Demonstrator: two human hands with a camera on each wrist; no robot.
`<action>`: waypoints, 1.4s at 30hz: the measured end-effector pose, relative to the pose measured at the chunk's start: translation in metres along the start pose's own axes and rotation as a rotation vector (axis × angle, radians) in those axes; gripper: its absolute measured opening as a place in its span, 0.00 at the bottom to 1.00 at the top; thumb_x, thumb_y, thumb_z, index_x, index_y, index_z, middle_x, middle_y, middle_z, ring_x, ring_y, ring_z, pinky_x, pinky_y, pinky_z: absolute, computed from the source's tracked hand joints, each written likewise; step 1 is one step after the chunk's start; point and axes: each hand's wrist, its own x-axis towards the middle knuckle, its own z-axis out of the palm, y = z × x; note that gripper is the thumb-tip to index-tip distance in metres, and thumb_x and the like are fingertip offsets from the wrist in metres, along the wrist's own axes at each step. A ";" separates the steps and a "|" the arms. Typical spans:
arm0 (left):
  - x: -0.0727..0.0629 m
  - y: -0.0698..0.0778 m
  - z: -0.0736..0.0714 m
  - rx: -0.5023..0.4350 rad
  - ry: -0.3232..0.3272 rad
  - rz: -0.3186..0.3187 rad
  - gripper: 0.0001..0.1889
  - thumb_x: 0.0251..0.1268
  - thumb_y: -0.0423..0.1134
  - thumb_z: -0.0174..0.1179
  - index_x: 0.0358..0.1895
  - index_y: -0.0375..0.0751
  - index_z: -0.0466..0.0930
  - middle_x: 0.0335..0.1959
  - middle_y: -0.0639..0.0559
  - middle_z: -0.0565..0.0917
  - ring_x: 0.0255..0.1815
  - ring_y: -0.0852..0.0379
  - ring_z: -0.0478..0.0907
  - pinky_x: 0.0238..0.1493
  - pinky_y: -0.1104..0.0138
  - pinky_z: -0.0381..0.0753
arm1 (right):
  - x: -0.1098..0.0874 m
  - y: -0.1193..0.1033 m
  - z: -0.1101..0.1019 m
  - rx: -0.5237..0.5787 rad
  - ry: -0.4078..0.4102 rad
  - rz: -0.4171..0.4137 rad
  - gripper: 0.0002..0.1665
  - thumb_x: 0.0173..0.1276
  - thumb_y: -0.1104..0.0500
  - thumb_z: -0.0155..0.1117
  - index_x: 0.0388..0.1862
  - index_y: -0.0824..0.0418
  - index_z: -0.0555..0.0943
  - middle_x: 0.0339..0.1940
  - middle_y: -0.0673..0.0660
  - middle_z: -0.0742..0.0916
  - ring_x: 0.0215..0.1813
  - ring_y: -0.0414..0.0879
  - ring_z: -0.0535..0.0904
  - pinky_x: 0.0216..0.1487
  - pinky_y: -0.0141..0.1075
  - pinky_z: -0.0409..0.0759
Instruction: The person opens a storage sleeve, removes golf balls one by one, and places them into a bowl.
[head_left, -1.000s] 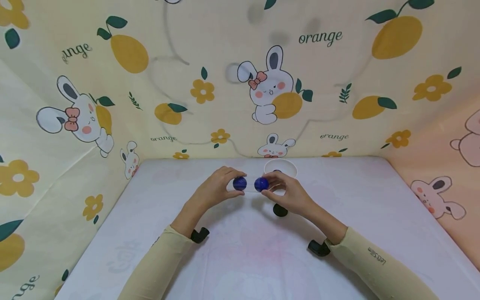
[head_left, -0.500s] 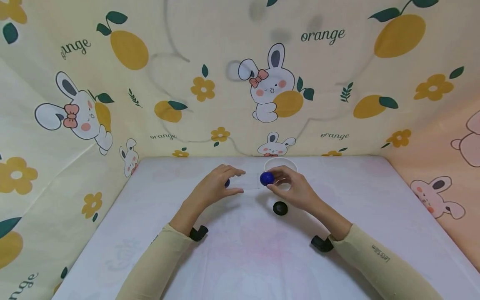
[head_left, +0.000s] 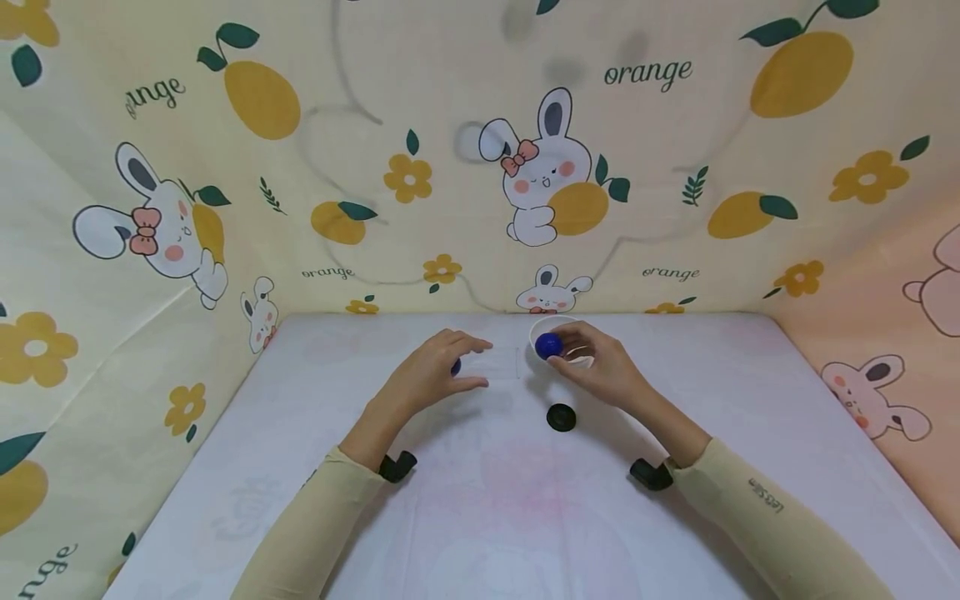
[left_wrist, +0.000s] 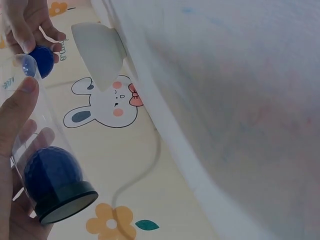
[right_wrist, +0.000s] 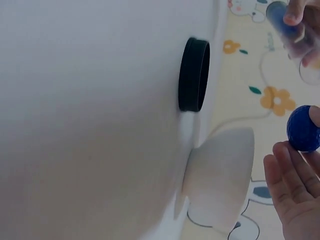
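Note:
My left hand [head_left: 431, 371] grips a clear plastic tube [left_wrist: 47, 110], held nearly level above the table. A dark cap [left_wrist: 70, 202] closes the tube's left end, and a blue dimpled ball [left_wrist: 50, 172] lies inside against it. The tube's other end points toward my right hand [head_left: 606, 367]. Between thumb and fingertips that hand pinches a second blue dimpled ball [head_left: 548, 346], apart from the tube. This ball is over the near left part of a white bowl [right_wrist: 220, 175]; in the head view the hand covers some of the bowl, and its inside is mostly hidden.
A round black lid [head_left: 561, 417] rests on the white-covered table [head_left: 480, 517], nearer to me than the bowl. Behind the table hangs a printed cloth [head_left: 450, 167], with more cloth at both sides. Small black devices [head_left: 651, 475] are strapped at both wrists.
The ball in the tube has slid left to the capped end, behind my left fingers. My right hand has carried its ball right and away from me, from the tube's mouth to the bowl.

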 end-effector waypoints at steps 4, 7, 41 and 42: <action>-0.001 0.000 -0.001 -0.011 0.000 -0.004 0.30 0.64 0.50 0.79 0.67 0.46 0.84 0.59 0.52 0.88 0.59 0.53 0.82 0.66 0.59 0.83 | 0.002 0.004 -0.004 -0.020 -0.009 0.029 0.25 0.70 0.60 0.79 0.63 0.62 0.81 0.54 0.60 0.90 0.51 0.53 0.88 0.59 0.55 0.87; -0.001 0.000 -0.001 -0.011 -0.002 -0.007 0.30 0.64 0.49 0.79 0.67 0.45 0.84 0.59 0.52 0.88 0.59 0.53 0.82 0.65 0.59 0.84 | 0.003 0.007 -0.007 -0.039 -0.014 0.040 0.26 0.70 0.60 0.79 0.63 0.63 0.81 0.55 0.61 0.90 0.52 0.55 0.88 0.59 0.55 0.87; -0.001 0.003 0.000 0.001 0.003 0.006 0.30 0.64 0.50 0.79 0.67 0.46 0.84 0.59 0.52 0.88 0.60 0.53 0.82 0.66 0.60 0.83 | 0.007 0.025 -0.013 -0.229 -0.049 0.007 0.17 0.71 0.66 0.75 0.56 0.69 0.84 0.51 0.63 0.90 0.56 0.59 0.87 0.64 0.58 0.82; -0.001 0.002 0.000 0.003 0.001 0.004 0.30 0.64 0.50 0.79 0.67 0.47 0.84 0.59 0.52 0.88 0.60 0.54 0.82 0.66 0.60 0.83 | 0.007 0.025 -0.013 -0.231 -0.048 0.006 0.17 0.71 0.66 0.75 0.56 0.69 0.84 0.51 0.63 0.90 0.55 0.59 0.87 0.64 0.58 0.82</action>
